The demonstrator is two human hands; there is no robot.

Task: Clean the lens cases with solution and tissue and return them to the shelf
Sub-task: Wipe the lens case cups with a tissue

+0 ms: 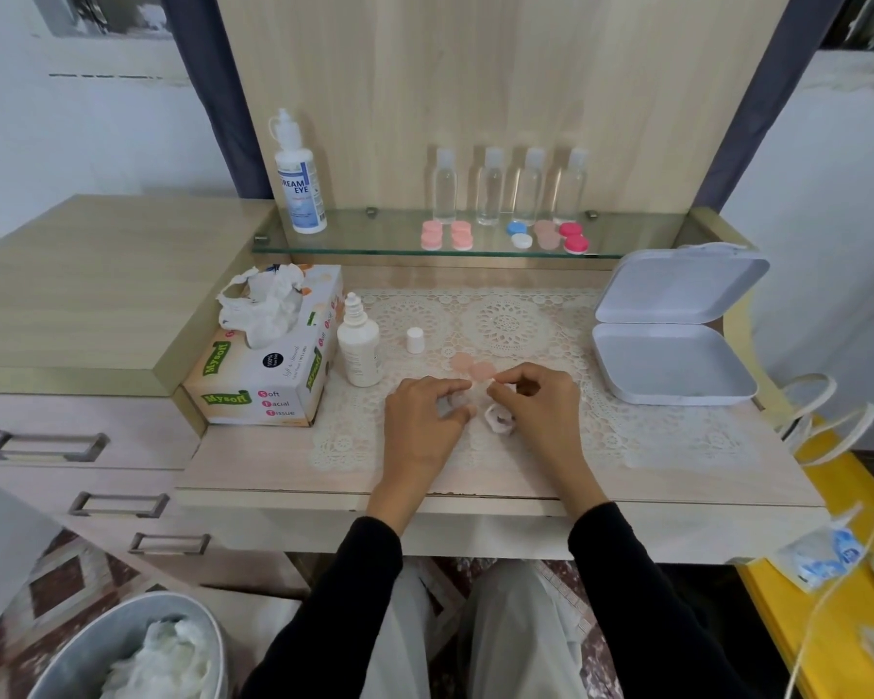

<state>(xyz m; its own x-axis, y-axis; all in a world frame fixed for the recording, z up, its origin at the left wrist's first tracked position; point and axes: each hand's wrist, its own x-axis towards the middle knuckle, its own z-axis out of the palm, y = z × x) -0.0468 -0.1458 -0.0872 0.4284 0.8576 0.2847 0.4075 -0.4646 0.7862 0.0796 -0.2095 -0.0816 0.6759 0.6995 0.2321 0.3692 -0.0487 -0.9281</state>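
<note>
Left hand (pixel 425 418): fingers curled round clear lens case (pixel 449 402).
Right hand (pixel 536 401): pinching pink cap (pixel 480 370); tissue wad (pixel 500 422) beneath.

Most of the lettering I can read is on the cardboard tissue box (pixel 268 365). "Mysoft" sits on green banners across its top, front and side, and the front face reads "Soft Facial Tissue", each initial in a red dot. A black disc on its top says "100%"; the thin script beside it is too fine to read. Behind the box, on the glass shelf (pixel 374 240), a tall white plastic bottle (pixel 300 186) with a blue label shows "REAM EYE", any letter before it turned out of sight. Just right of the box, a small white dropper bottle (pixel 358 345) bears grey print I cannot read.
</note>
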